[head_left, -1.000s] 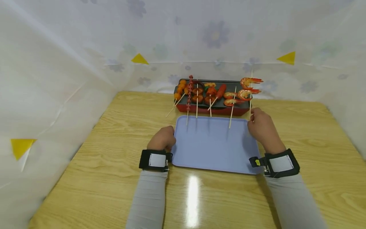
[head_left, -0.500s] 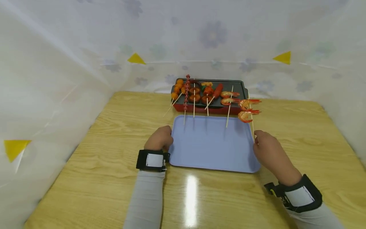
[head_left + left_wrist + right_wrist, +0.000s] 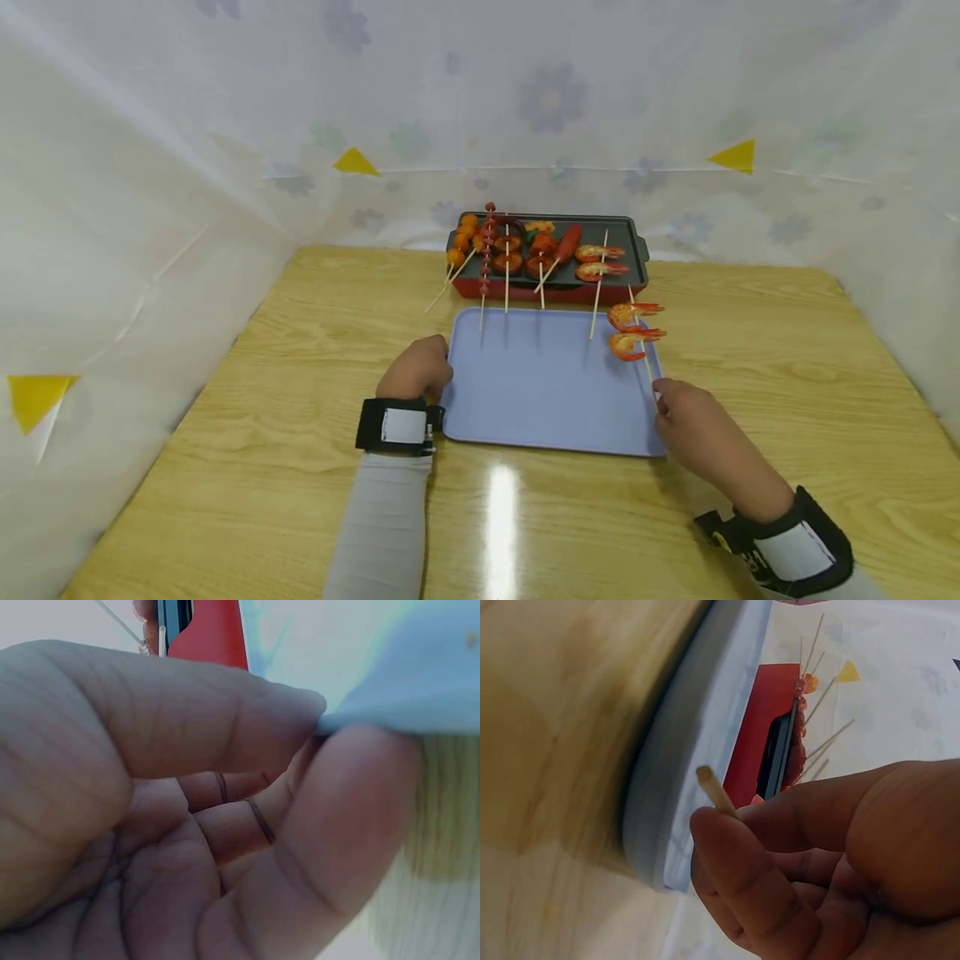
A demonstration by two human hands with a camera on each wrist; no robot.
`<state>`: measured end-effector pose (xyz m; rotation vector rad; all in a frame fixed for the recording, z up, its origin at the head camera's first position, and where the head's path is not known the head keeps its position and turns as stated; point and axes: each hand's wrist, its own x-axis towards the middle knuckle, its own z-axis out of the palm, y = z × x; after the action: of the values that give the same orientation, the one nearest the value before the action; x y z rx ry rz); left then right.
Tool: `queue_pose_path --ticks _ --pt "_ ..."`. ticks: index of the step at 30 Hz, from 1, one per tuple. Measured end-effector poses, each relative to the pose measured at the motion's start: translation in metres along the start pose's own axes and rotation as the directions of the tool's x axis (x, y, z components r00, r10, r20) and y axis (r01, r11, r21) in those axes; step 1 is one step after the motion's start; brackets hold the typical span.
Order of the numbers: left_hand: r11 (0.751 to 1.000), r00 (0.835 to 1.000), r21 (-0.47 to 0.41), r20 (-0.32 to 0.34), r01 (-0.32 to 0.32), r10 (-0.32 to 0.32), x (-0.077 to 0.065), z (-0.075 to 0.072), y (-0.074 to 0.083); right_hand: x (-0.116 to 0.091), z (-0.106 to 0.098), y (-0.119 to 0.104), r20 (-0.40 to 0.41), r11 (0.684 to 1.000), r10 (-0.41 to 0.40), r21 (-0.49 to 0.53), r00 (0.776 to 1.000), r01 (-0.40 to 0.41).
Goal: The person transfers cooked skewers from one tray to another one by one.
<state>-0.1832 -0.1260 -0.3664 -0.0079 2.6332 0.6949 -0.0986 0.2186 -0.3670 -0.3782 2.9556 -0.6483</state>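
My right hand pinches the lower end of a shrimp skewer between thumb and finger. Two orange-red shrimps on that skewer overlap the right part of the blue-lilac tray in the head view. The right wrist view shows the stick's blunt end poking out between the fingertips, close by the tray's edge. At the tray's left side, my left hand pinches the rim. The left wrist view has thumb and finger meeting on the tray's edge.
Behind the tray stands a red and black grill. On it lie a second shrimp skewer, a sausage skewer, an orange ball skewer, a thin red-bead skewer and mushroom-like skewers. The wooden table meets a curtain behind.
My right hand has drawn the shrimp skewer off the grill's right end, towards me, then leftward over the tray. The left hand stays at the tray's rim.
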Motion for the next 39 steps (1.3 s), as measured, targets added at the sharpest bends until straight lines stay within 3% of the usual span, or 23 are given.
queue_pose_path --ticks 11,28,34,39 --pt "1.0 1.0 -0.01 -0.015 -0.007 0.007 0.001 -0.001 -0.001 0.005 0.006 0.003 -0.007 0.999 -0.036 -0.041 0.999 0.036" --pt "0.999 1.0 -0.027 -0.002 0.017 -0.017 0.001 -0.001 -0.001 0.012 0.009 0.002 0.055 0.997 0.035 -0.071 0.998 -0.031" --pt "1.0 1.0 -0.016 -0.01 0.003 -0.003 0.003 0.001 -0.004 0.009 0.005 0.001 -0.01 0.991 0.034 -0.126 0.999 -0.034" --pt "1.0 1.0 -0.019 -0.002 0.006 -0.006 0.003 0.0 -0.003 0.008 0.003 0.005 -0.136 0.979 -0.081 -0.194 0.987 0.054"
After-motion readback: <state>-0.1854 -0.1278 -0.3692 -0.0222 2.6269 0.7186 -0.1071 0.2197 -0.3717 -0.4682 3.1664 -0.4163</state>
